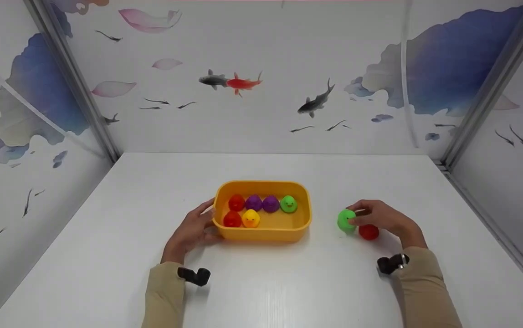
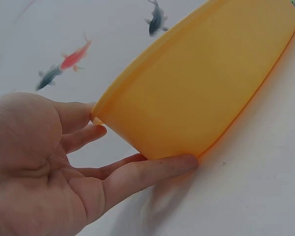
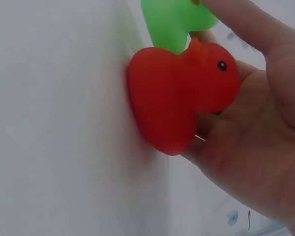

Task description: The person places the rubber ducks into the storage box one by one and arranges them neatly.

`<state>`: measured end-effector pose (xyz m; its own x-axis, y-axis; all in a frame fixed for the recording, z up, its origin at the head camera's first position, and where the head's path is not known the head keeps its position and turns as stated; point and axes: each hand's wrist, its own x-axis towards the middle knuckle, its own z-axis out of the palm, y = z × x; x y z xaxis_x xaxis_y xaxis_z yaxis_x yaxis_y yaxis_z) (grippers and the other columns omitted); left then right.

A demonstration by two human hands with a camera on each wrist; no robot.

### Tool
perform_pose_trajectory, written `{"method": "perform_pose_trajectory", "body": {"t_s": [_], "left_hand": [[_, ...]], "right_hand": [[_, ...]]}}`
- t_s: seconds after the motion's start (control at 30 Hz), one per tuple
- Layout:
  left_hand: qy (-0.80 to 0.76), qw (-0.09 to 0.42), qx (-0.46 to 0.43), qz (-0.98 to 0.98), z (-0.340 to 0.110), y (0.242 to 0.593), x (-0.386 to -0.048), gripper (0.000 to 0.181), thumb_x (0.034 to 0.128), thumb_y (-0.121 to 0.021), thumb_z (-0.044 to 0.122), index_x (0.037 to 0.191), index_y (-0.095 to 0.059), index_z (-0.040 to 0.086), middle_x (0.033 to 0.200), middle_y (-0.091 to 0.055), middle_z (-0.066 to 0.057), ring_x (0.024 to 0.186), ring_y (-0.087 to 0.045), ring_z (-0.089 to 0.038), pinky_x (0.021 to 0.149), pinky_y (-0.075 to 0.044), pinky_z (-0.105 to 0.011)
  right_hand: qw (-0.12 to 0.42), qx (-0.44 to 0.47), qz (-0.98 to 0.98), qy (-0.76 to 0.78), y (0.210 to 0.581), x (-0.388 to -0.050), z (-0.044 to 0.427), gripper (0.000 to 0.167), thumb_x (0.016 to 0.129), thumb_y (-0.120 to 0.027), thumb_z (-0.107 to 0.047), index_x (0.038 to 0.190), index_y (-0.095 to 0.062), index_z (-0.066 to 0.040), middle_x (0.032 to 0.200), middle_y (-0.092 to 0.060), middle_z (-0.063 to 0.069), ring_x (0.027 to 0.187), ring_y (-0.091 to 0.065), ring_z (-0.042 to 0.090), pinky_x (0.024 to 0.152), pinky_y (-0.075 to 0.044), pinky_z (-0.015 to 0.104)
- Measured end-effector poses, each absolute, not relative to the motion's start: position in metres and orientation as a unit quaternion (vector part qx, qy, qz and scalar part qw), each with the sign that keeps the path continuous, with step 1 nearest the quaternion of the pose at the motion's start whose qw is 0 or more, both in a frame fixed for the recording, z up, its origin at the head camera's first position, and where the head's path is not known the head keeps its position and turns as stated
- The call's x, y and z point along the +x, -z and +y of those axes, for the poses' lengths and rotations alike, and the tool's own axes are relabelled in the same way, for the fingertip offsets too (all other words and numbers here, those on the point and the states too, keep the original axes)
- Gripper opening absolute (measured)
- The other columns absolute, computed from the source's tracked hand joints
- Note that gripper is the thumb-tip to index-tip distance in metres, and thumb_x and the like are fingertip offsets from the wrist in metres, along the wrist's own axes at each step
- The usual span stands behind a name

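Observation:
A yellow plastic tub [image 1: 261, 234] stands on the white table, holding red, purple, yellow and green rubber ducks. My left hand [image 1: 194, 231] grips its left end; in the left wrist view the thumb [image 2: 155, 172] lies along the tub's lower edge and other fingers touch the rim. To the right of the tub, my right hand [image 1: 382, 217] pinches a green rubber duck [image 1: 346, 220] between thumb and fingers. A red rubber duck [image 1: 369, 232] sits just below that hand, upright on the table in the right wrist view, partly in front of the fingers.
Inside the tub are a green duck [image 1: 289, 204], a yellow duck [image 1: 251, 218], two purple ducks [image 1: 271, 204] and two red ducks [image 1: 232, 219]. White panels with painted fish [image 1: 243, 84] enclose the table [image 1: 261, 282] at the back and sides.

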<state>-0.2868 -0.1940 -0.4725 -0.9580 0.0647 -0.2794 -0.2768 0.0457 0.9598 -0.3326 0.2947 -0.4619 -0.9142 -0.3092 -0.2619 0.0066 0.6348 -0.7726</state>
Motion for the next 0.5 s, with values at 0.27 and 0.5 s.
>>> {"method": "perform_pose_trajectory", "body": {"t_s": [0.27,0.5], "left_hand": [[-0.684,0.124,-0.079,0.714,-0.193,0.472,-0.287,0.050,0.1060,-0.049,0.032,0.155,-0.037,0.030,0.154,-0.047,-0.013,0.129,-0.058,-0.034,0.092,-0.059,-0.047],[-0.678,0.128,-0.085,0.719,-0.193,0.473,-0.290,0.051,0.1054,-0.050,0.034,0.155,-0.037,0.031,0.156,-0.045,-0.012,0.132,-0.056,-0.035,0.093,-0.059,-0.045]], "right_hand": [[0.183,-0.092,0.879,0.431,0.447,-0.330,0.288,0.048,0.089,-0.075,-0.036,0.125,-0.060,-0.010,0.127,-0.065,0.010,0.111,-0.064,0.019,0.100,-0.054,0.037],[0.163,-0.092,0.884,0.428,0.431,-0.328,0.278,0.049,0.090,-0.073,-0.039,0.128,-0.058,-0.011,0.131,-0.063,0.011,0.120,-0.060,0.025,0.110,-0.048,0.049]]}}
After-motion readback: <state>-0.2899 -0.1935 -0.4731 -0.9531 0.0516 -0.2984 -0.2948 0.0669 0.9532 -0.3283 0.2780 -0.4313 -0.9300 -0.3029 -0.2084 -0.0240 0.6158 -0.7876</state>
